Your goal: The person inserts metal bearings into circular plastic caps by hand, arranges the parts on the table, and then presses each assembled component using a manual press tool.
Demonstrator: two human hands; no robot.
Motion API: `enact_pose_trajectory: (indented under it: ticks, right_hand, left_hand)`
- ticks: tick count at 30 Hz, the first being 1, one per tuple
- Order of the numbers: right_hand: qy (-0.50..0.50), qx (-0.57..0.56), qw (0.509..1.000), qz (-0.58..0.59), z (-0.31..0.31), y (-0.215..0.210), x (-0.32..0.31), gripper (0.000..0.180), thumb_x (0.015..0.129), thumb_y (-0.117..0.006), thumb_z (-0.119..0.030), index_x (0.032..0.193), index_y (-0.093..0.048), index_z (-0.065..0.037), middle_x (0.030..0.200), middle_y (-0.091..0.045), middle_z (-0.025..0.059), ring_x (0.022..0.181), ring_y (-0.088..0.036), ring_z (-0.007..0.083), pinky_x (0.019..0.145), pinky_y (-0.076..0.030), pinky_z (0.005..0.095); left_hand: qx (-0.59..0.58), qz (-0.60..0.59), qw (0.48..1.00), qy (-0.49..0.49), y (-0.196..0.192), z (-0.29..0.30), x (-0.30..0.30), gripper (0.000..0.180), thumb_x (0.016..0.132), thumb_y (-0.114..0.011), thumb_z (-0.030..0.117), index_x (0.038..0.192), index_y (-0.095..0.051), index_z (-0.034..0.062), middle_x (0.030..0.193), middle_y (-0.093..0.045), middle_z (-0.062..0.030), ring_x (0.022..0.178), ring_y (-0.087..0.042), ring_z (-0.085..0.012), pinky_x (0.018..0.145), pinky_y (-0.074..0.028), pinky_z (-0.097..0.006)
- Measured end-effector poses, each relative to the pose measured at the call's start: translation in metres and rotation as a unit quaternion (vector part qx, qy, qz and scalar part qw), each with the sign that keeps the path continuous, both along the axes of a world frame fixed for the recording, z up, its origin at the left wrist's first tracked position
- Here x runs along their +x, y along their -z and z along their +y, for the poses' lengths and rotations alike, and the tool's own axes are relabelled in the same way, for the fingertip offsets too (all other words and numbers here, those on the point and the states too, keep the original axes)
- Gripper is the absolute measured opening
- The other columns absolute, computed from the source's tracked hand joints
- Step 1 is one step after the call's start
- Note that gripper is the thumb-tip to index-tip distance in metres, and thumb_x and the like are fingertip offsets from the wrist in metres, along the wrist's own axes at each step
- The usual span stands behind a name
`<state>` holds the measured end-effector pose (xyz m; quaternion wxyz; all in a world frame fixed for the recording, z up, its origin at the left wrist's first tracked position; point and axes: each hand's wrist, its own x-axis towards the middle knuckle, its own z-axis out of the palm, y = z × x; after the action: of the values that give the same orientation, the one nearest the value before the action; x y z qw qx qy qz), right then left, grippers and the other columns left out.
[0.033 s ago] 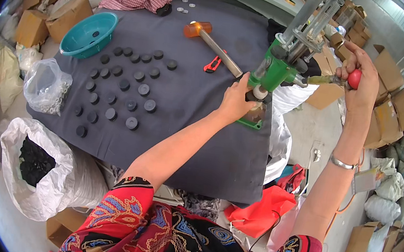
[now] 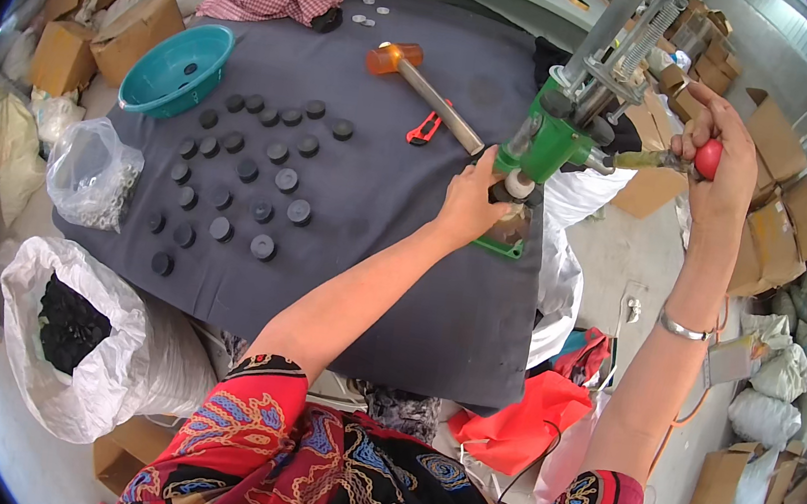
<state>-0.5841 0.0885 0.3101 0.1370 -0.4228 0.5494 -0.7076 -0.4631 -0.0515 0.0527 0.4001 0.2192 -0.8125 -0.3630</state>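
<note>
Brown cardboard boxes [image 2: 66, 49] crowd the floor left and right — a clear plastic bag [image 2: 91, 173] and white sack [image 2: 99, 356] sit lower left.

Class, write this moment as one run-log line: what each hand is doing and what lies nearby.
left hand: at base of green hand press | right hand: gripping red lever knob | nearby: black round caps on grey cloth, teal bowl, hammer

Bright even daylight — soft shadows, sharp centre, fisheye-bent dark rim.
</note>
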Motion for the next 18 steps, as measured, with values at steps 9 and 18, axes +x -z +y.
enact_pose_trajectory:
  ticks: [9,18]
  right_hand:
    - [0.01,-0.008,1.0,0.009,0.009,0.011,0.013,0.031,0.091,-0.045,-0.013,0.107,-0.057,0.01,0.058,-0.043,0.0016,0.051,-0.041,0.013,0.055,-0.041,0.029]
    - [-0.012,-0.081,0.991,0.109,0.05,0.11,0.042,0.029,0.091,-0.047,-0.014,0.104,-0.058,0.009,0.053,-0.045,0.0026,0.049,-0.044,0.0115,0.057,-0.043,0.028]
  left_hand:
    - [0.044,-0.02,0.999,-0.016,0.002,0.0,-0.014,0.093,0.064,-0.079,0.016,0.138,-0.028,-0.0057,0.108,-0.066,-0.0131,0.107,-0.055,-0.0309,0.095,-0.038,-0.041]
    - [0.039,-0.011,0.999,-0.024,-0.005,0.003,0.014,0.089,0.064,-0.078,0.015,0.138,-0.031,-0.003,0.111,-0.064,-0.0142,0.11,-0.054,-0.0324,0.095,-0.04,-0.043]
